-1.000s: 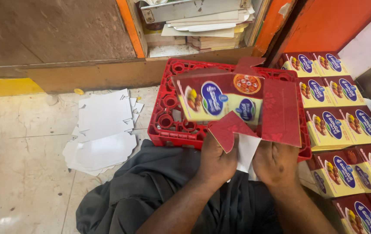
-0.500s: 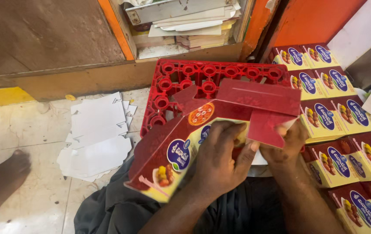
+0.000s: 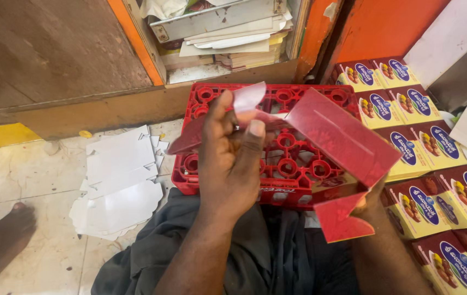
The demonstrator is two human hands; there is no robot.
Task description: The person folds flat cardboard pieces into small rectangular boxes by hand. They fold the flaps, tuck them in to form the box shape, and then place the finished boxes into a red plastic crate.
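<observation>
Above a red crate [image 3: 288, 164], left hand [image 3: 230, 164] grip pinching red carton [image 3: 337, 136] flap, right hand [image 3: 372, 205] grip holding its lower edge.

red crate [image 3: 299, 164] ahead, finished cartons [image 3: 435, 158] crowding right, flat blanks [image 3: 119, 186] left

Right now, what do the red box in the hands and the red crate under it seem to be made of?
Red box: probably thin printed cardboard with a slight sheen; it shows sharp creases and flat flaps, held by the left hand and right hand. Red crate: likely moulded hard plastic, with glossy round cells.
</observation>
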